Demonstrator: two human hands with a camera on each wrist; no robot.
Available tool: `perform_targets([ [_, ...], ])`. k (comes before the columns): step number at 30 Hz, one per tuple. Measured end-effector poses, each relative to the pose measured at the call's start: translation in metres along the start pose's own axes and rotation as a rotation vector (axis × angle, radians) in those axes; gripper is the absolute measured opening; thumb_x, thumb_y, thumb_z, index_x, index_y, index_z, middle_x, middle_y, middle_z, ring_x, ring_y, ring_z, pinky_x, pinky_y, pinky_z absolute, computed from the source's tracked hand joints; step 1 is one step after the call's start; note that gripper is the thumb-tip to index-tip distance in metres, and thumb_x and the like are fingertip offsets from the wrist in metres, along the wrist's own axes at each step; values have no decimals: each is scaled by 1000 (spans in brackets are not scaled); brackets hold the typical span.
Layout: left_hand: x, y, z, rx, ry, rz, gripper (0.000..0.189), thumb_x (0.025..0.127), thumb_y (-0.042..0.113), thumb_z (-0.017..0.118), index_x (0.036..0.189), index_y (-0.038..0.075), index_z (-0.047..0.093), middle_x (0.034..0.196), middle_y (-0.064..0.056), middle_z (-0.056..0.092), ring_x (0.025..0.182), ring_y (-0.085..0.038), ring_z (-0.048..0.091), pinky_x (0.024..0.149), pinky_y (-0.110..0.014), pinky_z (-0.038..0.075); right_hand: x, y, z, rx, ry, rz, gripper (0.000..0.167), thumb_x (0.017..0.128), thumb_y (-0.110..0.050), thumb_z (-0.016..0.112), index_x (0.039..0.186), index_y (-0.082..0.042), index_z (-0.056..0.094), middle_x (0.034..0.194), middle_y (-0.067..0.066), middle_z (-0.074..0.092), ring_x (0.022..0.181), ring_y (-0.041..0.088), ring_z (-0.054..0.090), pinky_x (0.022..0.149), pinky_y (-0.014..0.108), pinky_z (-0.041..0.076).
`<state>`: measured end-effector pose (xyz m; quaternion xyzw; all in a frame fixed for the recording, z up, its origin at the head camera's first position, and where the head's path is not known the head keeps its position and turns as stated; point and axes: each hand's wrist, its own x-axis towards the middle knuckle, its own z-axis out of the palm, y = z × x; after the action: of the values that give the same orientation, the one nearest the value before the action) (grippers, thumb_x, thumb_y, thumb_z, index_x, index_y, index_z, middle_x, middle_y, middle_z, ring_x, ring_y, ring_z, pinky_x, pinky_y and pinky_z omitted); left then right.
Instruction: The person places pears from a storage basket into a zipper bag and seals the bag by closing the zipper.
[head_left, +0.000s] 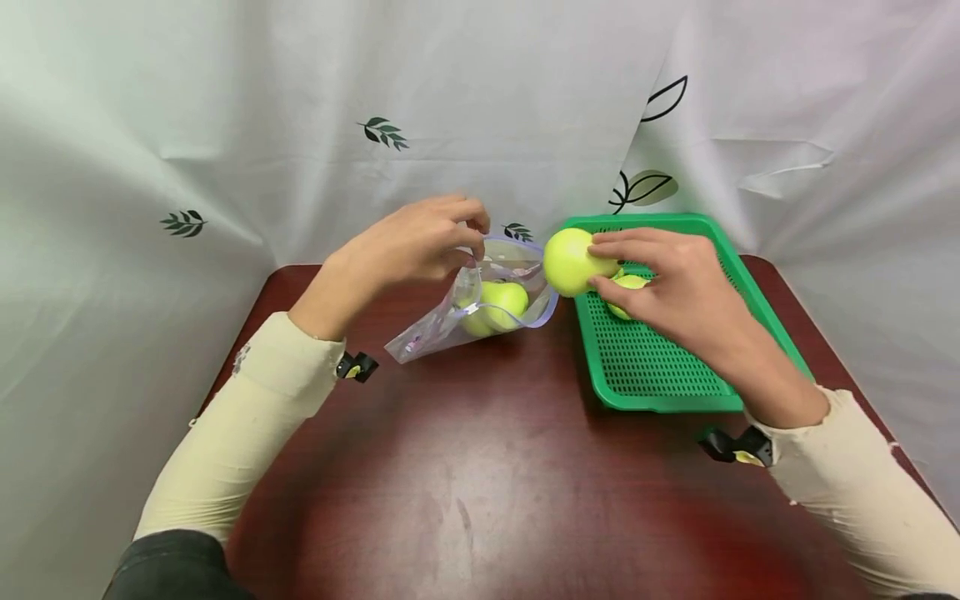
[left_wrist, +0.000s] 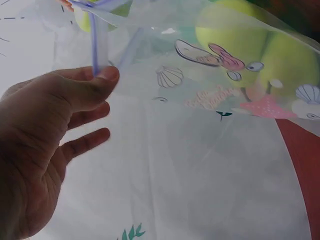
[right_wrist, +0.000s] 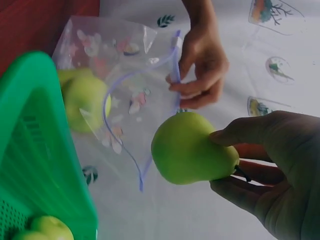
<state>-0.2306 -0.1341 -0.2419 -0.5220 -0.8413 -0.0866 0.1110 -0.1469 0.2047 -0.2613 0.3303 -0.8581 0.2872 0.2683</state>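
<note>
My left hand pinches the purple-edged rim of a clear zip bag between thumb and fingers. Cartoon prints and a starfish decorate the bag, whose mouth gapes toward the right. Inside it lie yellow-green pears. Right at the bag's mouth, my right hand holds another pear by its narrower stem end, thumb on one side and fingers on the other. Below that hand, a pear sits in the green basket; the right wrist view shows more than one pear there, partly cut off.
The basket stands at the right of the dark red-brown table, close beside the bag. A whitish curtain with leaf prints hangs behind the table and along its sides.
</note>
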Motion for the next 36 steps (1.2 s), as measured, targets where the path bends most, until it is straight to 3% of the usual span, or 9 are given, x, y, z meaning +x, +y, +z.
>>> perform_targets([
  [2,-1,-3,2,-7,23,36,13,97,-5,81,97,7,85,121,-10,74,114,-34,68,101,-50,60,1,-2,6,-1,-30,15,35,85,2,94,119,1,87,121,18,86,112,37,84,99,6,51],
  [5,-1,-6,5,-43,66,98,14,95,-8,80,94,5,84,121,-9,79,113,-34,70,103,-52,59,3,-3,14,-2,-67,36,33,87,0,93,120,-1,87,121,16,86,112,35,84,93,29,65],
  [7,0,-8,8,-91,90,148,15,94,-10,78,94,4,83,118,-9,81,114,-34,71,104,-52,59,5,-3,17,3,-81,49,32,88,-1,93,120,0,87,121,17,86,111,36,84,89,46,68],
  [9,0,-10,11,-141,109,193,16,93,-12,77,93,3,82,112,-9,82,115,-34,72,106,-52,59,5,-3,19,6,-90,66,32,89,-2,93,120,0,87,121,18,86,112,37,84,87,54,69],
  [15,2,-11,20,-201,185,304,16,93,-16,77,92,1,80,95,-9,78,123,-39,77,106,-48,65,7,-1,19,12,-104,110,32,91,-4,92,122,0,86,124,20,85,116,39,83,89,56,70],
  [20,2,-13,29,-268,239,410,18,91,-17,79,89,0,78,92,-9,75,112,-40,79,101,-47,68,8,0,25,61,-131,143,30,91,-3,92,121,-1,87,125,18,85,119,37,82,94,54,70],
  [29,4,-11,28,-262,205,384,17,95,-14,77,91,3,78,95,-9,76,114,-39,76,103,-47,67,9,5,44,231,-274,231,36,94,-15,94,128,-7,86,127,9,85,112,27,81,97,47,70],
  [36,4,-13,30,-249,219,379,17,93,-16,77,92,1,77,98,-10,76,113,-39,76,103,-49,66,3,11,32,167,-311,327,34,98,-22,90,129,-8,85,125,14,84,115,35,84,100,53,69],
])
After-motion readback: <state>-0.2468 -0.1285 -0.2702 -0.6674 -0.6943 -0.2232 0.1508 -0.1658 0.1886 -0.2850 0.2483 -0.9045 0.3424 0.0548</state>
